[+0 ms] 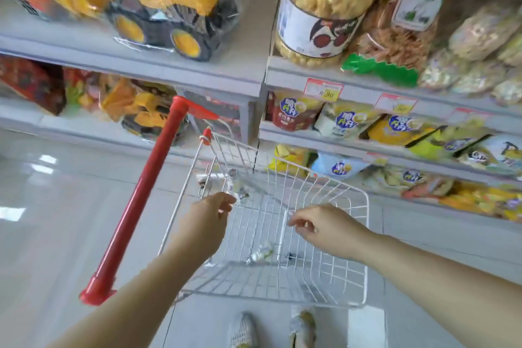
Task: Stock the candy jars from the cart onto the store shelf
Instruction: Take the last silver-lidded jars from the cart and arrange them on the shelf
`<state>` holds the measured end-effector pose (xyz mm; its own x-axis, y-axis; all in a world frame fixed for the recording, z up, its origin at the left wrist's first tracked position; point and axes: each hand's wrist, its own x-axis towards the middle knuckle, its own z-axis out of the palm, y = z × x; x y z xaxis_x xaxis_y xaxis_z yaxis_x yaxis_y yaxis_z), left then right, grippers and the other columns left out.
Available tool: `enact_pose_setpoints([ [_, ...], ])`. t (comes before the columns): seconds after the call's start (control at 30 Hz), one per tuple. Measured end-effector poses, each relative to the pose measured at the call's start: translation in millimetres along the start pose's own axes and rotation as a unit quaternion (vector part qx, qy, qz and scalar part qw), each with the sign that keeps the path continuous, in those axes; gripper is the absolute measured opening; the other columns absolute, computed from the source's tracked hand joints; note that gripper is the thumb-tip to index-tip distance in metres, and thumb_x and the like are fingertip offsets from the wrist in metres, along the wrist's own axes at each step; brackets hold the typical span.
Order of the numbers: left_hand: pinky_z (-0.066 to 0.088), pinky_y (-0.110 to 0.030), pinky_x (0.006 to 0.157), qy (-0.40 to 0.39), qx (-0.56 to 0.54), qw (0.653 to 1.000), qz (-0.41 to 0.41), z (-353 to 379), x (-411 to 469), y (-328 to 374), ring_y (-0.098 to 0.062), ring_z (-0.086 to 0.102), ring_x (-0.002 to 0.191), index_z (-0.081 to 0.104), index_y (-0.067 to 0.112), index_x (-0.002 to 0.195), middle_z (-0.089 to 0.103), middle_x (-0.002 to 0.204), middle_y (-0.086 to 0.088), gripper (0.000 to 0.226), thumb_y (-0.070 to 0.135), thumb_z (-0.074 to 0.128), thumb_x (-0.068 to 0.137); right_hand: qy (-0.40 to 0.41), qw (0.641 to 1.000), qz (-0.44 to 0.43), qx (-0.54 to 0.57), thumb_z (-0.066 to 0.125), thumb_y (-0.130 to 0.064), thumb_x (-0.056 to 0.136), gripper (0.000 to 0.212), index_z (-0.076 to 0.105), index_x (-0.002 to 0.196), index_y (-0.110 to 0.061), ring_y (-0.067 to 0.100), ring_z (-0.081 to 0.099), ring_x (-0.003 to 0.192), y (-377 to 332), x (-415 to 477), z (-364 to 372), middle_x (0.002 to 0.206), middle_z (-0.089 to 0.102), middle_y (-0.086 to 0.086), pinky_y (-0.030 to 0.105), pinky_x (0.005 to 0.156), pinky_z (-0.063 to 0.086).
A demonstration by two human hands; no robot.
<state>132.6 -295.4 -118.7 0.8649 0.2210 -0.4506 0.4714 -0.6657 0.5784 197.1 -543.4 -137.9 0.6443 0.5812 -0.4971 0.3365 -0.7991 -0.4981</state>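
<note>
White wire cart (367,234), glossy red handle (141,195), left hand (210,217) curled by blurred clear jar (240,188) — grip unclear, right hand (322,226) half-curled — likewise unclear

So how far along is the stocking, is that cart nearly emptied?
Near the end, I'd guess. Done: a big snack jar stands on the upper shelf. In hand: the left hand and right hand reach into the wire cart around something clear and blurred; a grip isn't certain. Left: that thing, plus a small wrapped item on the cart floor.
</note>
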Motion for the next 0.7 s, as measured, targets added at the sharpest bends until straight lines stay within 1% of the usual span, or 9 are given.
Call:
enact_pose_setpoints([
  [0.1,0.042,-0.021,0.080,-0.092,0.067,0.992,-0.051,38,18,-32,-0.014,0.061,0.100,0.059,0.027,0.128,0.065,0.117,0.008,0.038,0.009,0.049,0.097,-0.075,0.996,0.033,-0.025,0.049,-0.026,0.096,0.028,0.065,0.118,-0.031,0.011,0.061,0.093,25,22,52,0.107,0.069,-0.009,0.028,0.082,0.048],
  [0.17,0.045,-0.023,0.080,-0.143,0.061,0.983,-0.100,61,29,-52,-0.017,0.060,0.100,0.055,0.027,0.132,0.062,0.121,0.006,0.038,0.012,0.049,0.097,-0.132,0.989,0.036,-0.056,0.046,-0.023,0.097,0.031,0.061,0.123,-0.031,0.018,0.058,0.108,39,37,88,0.117,0.064,-0.005,0.031,0.086,0.046],
  [0.27,0.050,-0.029,0.089,-0.175,0.078,0.972,-0.134,91,51,-74,-0.022,0.059,0.111,0.047,0.023,0.140,0.058,0.131,-0.002,0.045,0.011,0.048,0.097,-0.178,0.980,0.029,-0.084,0.044,-0.012,0.095,0.045,0.050,0.136,-0.030,0.021,0.049,0.121,50,61,135,0.131,0.052,-0.002,0.038,0.095,0.043],
  [0.33,0.046,-0.028,0.093,-0.159,0.089,0.973,-0.141,104,67,-79,-0.023,0.055,0.120,0.040,0.022,0.146,0.054,0.138,-0.005,0.052,0.009,0.049,0.096,-0.165,0.981,-0.005,-0.101,0.044,-0.004,0.092,0.051,0.047,0.139,-0.024,0.024,0.045,0.122,54,79,162,0.133,0.049,0.001,0.042,0.097,0.043],
  [0.4,0.041,-0.029,0.094,-0.126,0.084,0.979,-0.138,114,84,-78,-0.023,0.050,0.127,0.029,0.023,0.151,0.045,0.146,-0.005,0.059,0.009,0.048,0.097,-0.144,0.978,-0.066,-0.135,0.047,0.000,0.089,0.048,0.049,0.135,-0.016,0.028,0.046,0.118,57,93,186,0.130,0.051,0.006,0.044,0.093,0.044],
  [0.47,0.041,-0.034,0.090,-0.066,0.057,0.988,-0.124,121,99,-74,-0.026,0.049,0.126,0.018,0.026,0.154,0.032,0.151,-0.003,0.065,0.010,0.048,0.098,-0.131,0.971,-0.117,-0.165,0.050,0.004,0.082,0.046,0.053,0.126,-0.010,0.031,0.048,0.113,58,103,206,0.121,0.055,0.009,0.045,0.090,0.044],
  [0.53,0.044,-0.038,0.087,0.009,0.038,0.996,-0.083,127,116,-71,-0.030,0.051,0.121,0.009,0.027,0.155,0.022,0.155,-0.003,0.074,0.009,0.050,0.096,-0.128,0.965,-0.136,-0.184,0.051,0.007,0.078,0.045,0.056,0.120,-0.006,0.034,0.048,0.113,59,111,224,0.117,0.056,0.012,0.048,0.093,0.041],
  [0.63,0.047,-0.045,0.084,0.057,0.050,0.996,-0.036,134,143,-66,-0.034,0.050,0.123,0.006,0.023,0.156,0.014,0.157,-0.001,0.080,0.010,0.054,0.093,-0.120,0.964,-0.143,-0.190,0.047,0.004,0.085,0.038,0.056,0.121,-0.004,0.036,0.047,0.115,64,117,237,0.118,0.056,0.014,0.049,0.098,0.038],
  [0.7,0.046,-0.046,0.084,0.063,0.060,0.995,-0.051,138,160,-64,-0.034,0.052,0.122,0.011,0.019,0.155,0.015,0.156,0.001,0.075,0.015,0.055,0.094,-0.107,0.964,-0.145,-0.195,0.047,0.000,0.089,0.037,0.055,0.125,-0.006,0.035,0.049,0.115,72,120,237,0.120,0.057,0.014,0.049,0.098,0.038],
])
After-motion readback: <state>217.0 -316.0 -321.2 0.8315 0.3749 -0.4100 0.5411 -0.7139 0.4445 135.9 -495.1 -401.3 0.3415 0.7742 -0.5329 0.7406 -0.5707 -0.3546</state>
